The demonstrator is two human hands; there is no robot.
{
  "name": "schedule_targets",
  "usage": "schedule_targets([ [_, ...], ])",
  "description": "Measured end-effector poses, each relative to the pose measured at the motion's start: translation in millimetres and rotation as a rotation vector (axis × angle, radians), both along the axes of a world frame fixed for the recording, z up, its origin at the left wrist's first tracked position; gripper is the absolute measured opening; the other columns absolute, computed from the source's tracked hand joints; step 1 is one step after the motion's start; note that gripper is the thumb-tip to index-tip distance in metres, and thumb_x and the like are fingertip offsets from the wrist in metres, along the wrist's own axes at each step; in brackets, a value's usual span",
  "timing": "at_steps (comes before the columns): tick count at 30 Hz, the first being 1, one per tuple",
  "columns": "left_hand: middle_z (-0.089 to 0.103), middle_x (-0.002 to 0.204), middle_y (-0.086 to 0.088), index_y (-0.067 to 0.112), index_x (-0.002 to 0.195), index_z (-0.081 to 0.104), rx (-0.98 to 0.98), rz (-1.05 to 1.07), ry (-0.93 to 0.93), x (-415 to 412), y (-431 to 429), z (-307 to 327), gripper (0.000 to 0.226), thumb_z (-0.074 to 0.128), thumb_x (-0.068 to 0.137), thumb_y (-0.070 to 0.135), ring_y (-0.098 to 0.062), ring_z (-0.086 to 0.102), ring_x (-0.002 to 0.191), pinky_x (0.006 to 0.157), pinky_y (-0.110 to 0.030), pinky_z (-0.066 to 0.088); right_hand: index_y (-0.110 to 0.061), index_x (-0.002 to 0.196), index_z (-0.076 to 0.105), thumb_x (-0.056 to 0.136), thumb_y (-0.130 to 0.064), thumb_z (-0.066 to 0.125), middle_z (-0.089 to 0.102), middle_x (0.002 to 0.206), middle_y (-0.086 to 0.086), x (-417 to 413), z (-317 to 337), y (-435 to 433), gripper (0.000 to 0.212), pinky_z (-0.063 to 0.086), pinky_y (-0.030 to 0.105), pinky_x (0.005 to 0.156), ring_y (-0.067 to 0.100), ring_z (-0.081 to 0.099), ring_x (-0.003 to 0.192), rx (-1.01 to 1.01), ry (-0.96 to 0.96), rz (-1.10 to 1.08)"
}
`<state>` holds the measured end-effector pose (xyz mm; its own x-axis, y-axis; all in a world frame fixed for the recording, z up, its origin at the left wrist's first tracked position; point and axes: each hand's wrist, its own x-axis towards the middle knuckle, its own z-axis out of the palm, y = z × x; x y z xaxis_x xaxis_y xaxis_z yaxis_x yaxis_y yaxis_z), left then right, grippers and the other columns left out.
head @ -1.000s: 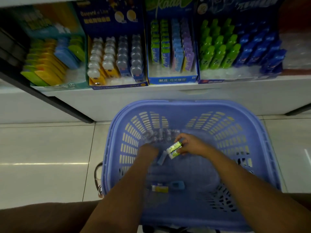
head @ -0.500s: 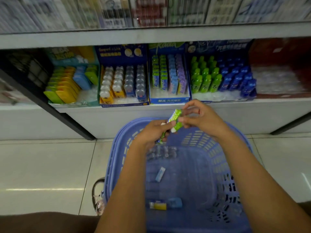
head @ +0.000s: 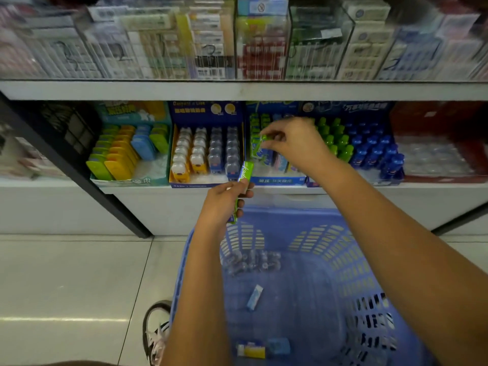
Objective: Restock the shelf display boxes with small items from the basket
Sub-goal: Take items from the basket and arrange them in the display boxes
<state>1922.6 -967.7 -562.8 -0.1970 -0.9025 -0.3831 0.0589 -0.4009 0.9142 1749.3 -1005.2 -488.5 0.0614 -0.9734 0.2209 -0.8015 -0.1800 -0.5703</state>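
Note:
A blue plastic basket [head: 340, 249] sits on the floor below the shelf. My left hand [head: 224, 202] holds a green gum pack [head: 245, 175] upright above the basket's far rim. My right hand [head: 293, 140] pinches another green pack [head: 260, 146] at the left rows of the blue gum display box [head: 277, 179]. In the basket lie a light blue pack [head: 254, 297], a yellow and white pack [head: 250, 350], a blue item [head: 278, 346] and a clear bundle of small bottles [head: 250, 261].
Left of the gum box stands a box of small bottles [head: 206, 154] and a box of yellow, green and blue cases [head: 126, 151]. Right of it are green and blue bottles [head: 361, 143]. A glass shelf of packets [head: 237, 40] runs above. A shoe [head: 155, 331] rests beside the basket.
Both hands rose out of the basket with green packs. The right hand moved up to the gum display box; the left hand now holds its own pack below it.

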Motion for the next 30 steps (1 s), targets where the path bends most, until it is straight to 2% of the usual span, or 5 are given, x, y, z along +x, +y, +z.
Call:
schedule_targets([
  [14, 0.066, 0.074, 0.006, 0.013, 0.097, 0.073, -0.021, 0.034, 0.038, 8.1, -4.7, 6.2, 0.02, 0.058, 0.094, 0.026, -0.008, 0.045, 0.058, 0.047, -0.021, 0.039, -0.007, 0.093, 0.07, 0.073, -0.017, 0.079, 0.057, 0.093, 0.0, 11.4, -17.1, -38.5, 0.024, 0.039, 0.019, 0.077, 0.012, 0.054, 0.091, 0.17, 0.105, -0.047],
  [18, 0.064, 0.071, 0.004, 0.014, 0.093, 0.072, -0.066, 0.05, 0.018, 4.8, -1.0, 6.7, 0.015, 0.062, 0.092, 0.025, -0.008, 0.044, 0.057, 0.048, -0.024, 0.037, -0.012, 0.103, 0.069, 0.076, -0.023, 0.077, 0.053, 0.117, 0.007, 11.7, -17.5, -33.8, 0.03, 0.037, 0.02, 0.082, 0.018, 0.05, 0.107, 0.132, 0.184, -0.055],
  [23, 0.053, 0.061, 0.01, 0.011, 0.109, 0.071, -0.447, 0.215, -0.175, -8.9, -1.3, 6.4, 0.022, 0.064, 0.09, 0.017, -0.003, 0.042, 0.051, 0.05, -0.016, 0.035, -0.009, 0.083, 0.066, 0.079, -0.048, 0.068, 0.062, 0.062, 0.003, 15.5, -13.1, -3.6, 0.039, 0.045, 0.017, 0.043, 0.006, 0.058, 0.046, 0.301, -0.459, -0.208],
  [27, 0.061, 0.089, 0.001, 0.016, 0.122, 0.064, -0.655, 0.212, -0.342, -19.7, 2.9, 9.4, 0.033, 0.064, 0.089, 0.016, -0.004, 0.054, 0.073, 0.062, -0.011, 0.042, -0.005, 0.088, 0.07, 0.084, -0.022, 0.069, 0.065, 0.066, 0.007, 16.6, -4.6, 6.9, 0.018, 0.048, 0.017, 0.049, 0.007, 0.056, 0.046, 0.419, -0.731, -0.166],
  [30, 0.065, 0.092, -0.001, 0.017, 0.123, 0.061, -0.463, 0.322, -0.301, -21.2, 0.7, 10.6, 0.031, 0.062, 0.092, 0.021, -0.008, 0.055, 0.071, 0.061, -0.017, 0.046, -0.005, 0.103, 0.068, 0.085, -0.01, 0.067, 0.065, 0.072, 0.005, 8.5, -1.3, 2.6, 0.019, 0.05, 0.013, 0.053, 0.004, 0.06, 0.051, 0.252, -0.607, -0.139],
])
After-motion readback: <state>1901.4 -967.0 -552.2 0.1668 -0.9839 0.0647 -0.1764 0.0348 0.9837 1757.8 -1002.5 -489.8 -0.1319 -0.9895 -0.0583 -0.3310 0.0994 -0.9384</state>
